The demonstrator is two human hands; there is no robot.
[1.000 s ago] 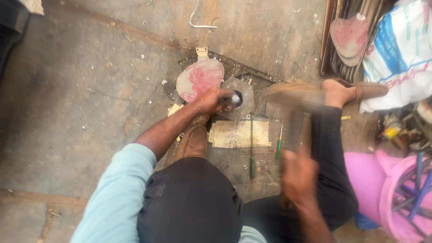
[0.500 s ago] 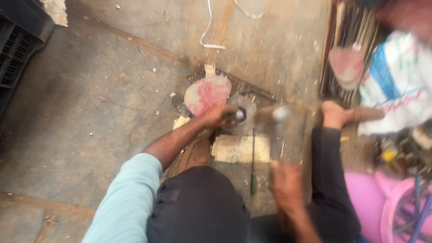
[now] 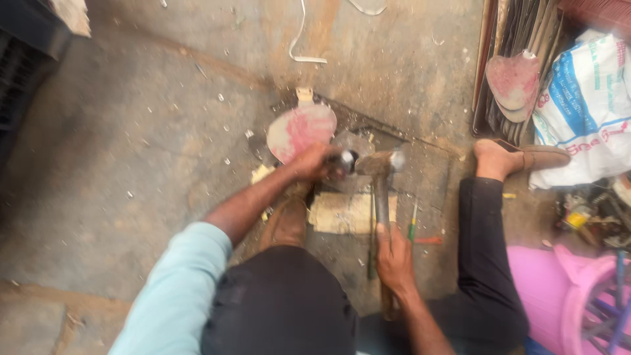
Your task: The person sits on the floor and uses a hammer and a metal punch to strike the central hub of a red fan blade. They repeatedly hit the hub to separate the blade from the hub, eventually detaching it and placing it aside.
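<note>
Head camera view, looking straight down at a person seated on a rough, dusty grey concrete floor (image 3: 131, 144) scattered with small chips and scraps. Both legs, in dark trousers, spread apart around the work spot, so the piece sits between the knees and within reach of both arms.

At the far right stand a bright pink plastic stool (image 3: 565, 296) and a white woven sack with blue printing (image 3: 585, 112); beside the sack, a stack of flat, rounded metal sheets with reddish faces (image 3: 513, 82) leans upright.

At the centre lies one more flat rounded metal sheet with a reddish face and a short tab (image 3: 302, 128), flat on the floor just beyond the hands. Nearer the body sits a pale rectangular block (image 3: 345, 213), possibly wood.

The right hand (image 3: 394, 260) is closed in a full fist around the wooden handle of a steel-headed hammer (image 3: 381, 164) — its head is lowered almost onto the work, just beside the other hand.

The left hand (image 3: 312, 161), sleeve pale blue, curls tightly around a small round shiny metal piece (image 3: 347, 160), steadying it at the near edge of the reddish sheet — whether it touches the sheet cannot be told.
</note>
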